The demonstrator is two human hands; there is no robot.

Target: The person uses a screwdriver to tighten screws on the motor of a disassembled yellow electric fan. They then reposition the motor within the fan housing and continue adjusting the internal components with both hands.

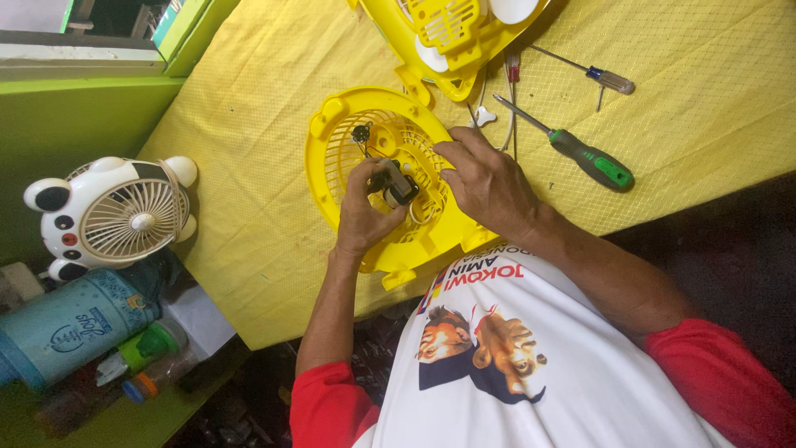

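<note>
Left hand (362, 217) pinched on small dark motor (396, 184), fingers closed round it, held just above centre of the round yellow fan grille (348, 141). Right hand (487, 181) rests on grille's right side, fingers curled together and touching the grille beside the motor; not clamped on anything I can make out. Grille lies flat on yellow tabletop (249, 207), near edge, just in front of the torso. Far: second yellow fan housing (431, 41). Right of grille: green-handled screwdriver (589, 158); farther, a clear-handled screwdriver (609, 80). Left, off the tabletop: white panda-shaped fan (116, 211), with a blue bottle (70, 328) near it.
</note>
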